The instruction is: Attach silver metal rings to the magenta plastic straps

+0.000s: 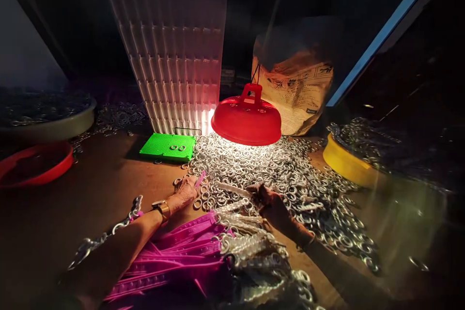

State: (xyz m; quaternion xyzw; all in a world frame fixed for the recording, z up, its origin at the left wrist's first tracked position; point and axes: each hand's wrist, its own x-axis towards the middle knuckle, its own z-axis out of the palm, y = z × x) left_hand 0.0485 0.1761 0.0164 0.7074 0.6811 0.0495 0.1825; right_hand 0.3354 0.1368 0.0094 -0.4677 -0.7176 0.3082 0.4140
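Note:
My left hand [186,192], with a watch on its wrist, is closed at the left edge of a heap of metal rings [240,162]. A short magenta strip [200,179] sticks up from its fingers. My right hand [268,197] is closed over the middle of the heap, and a pale, flat strip [232,189] reaches leftward from its fingertips. Between my forearms lies a bundle of magenta straps [178,254]. Beside it are pale, ridged strips [259,252] with metal rings at their ends. Shadow hides part of the right fingers.
A red lamp shade [247,118] hangs low over the heap. Behind stand a ribbed translucent panel [174,53] and a paper sack [298,92]. A green perforated block [160,145] bears two rings. A red basin [67,160] is at left, a yellow tub [343,162] at right.

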